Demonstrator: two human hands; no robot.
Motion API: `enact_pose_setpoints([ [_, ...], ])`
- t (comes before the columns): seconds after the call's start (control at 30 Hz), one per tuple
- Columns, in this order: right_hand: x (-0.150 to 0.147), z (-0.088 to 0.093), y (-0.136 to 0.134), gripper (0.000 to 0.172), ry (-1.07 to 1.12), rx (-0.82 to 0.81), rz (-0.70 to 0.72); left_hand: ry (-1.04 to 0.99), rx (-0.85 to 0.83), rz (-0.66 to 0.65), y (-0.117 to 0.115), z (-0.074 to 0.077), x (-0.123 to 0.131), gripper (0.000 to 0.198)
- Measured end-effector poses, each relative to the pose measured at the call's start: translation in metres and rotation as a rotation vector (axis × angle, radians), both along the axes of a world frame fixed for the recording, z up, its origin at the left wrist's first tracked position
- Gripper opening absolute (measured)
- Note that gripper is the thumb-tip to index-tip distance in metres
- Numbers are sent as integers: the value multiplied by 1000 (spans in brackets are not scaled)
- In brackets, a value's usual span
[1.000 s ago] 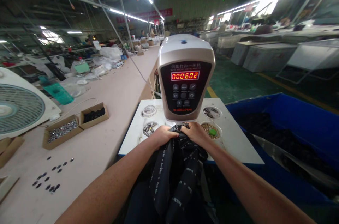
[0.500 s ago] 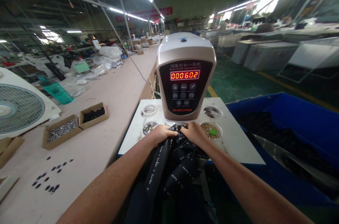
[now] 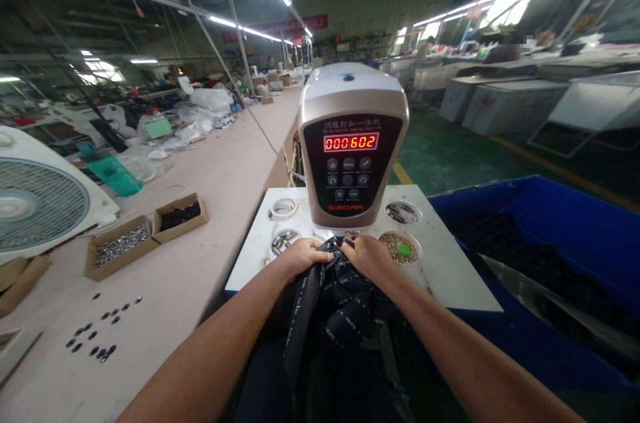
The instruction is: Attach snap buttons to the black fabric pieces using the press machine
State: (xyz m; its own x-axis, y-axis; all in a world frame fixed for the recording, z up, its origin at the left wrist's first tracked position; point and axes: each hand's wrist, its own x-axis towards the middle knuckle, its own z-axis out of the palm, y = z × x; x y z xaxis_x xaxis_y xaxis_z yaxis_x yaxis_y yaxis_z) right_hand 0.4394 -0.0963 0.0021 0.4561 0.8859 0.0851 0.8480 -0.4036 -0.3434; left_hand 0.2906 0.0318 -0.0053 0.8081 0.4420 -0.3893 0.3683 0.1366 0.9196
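Note:
A dark garment [image 3: 345, 323] with a white-lettered waistband hangs down from the foot of a button-fixing machine [image 3: 353, 103], whose red display reads 000602. My left hand [image 3: 300, 255] pinches the fabric edge on the left, thumb pointing inward. On the other side my right hand [image 3: 367, 255] grips the same cloth close under the machine head. Both hands sit side by side just in front of the machine, and the fabric between them is bunched. What lies right under the head is mostly hidden by fingers and cloth.
Around the machine, a white tabletop [image 3: 450, 276] has round wells of metal parts and gold studs [image 3: 395, 243]. Left, a bench carries a box of silver buttons [image 3: 123, 243], a box of black pieces [image 3: 180, 215], loose buttons and a fan [image 3: 40, 196]. A blue bin [image 3: 575, 223] stands right.
The view has shifted slightly. The hanging strip of waistband has swung a little and narrowed near my left hand. Both hands keep their hold, and the display number is the same.

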Motion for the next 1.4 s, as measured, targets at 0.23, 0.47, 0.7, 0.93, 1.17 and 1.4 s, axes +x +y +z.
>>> enact_pose_setpoints([
  [0.23,5,-6,1,30,43,44,-32,0,-29,7,2,-5,0,40],
  [0.47,5,-16,3,27,94,92,-113,17,-45,-10,2,-4,0,45],
  [0.7,5,-17,2,22,139,115,-112,43,6,-13,1,2,-1,43],
  [0.93,1,-8,0,23,197,166,-112,46,186,17,-9,9,-1,39],
  [1.17,13,22,-42,22,348,243,-94,-36,789,303,-36,35,-50,50],
  [1.4,99,51,-181,24,449,443,-502,-106,749,349,-108,94,-134,44],
])
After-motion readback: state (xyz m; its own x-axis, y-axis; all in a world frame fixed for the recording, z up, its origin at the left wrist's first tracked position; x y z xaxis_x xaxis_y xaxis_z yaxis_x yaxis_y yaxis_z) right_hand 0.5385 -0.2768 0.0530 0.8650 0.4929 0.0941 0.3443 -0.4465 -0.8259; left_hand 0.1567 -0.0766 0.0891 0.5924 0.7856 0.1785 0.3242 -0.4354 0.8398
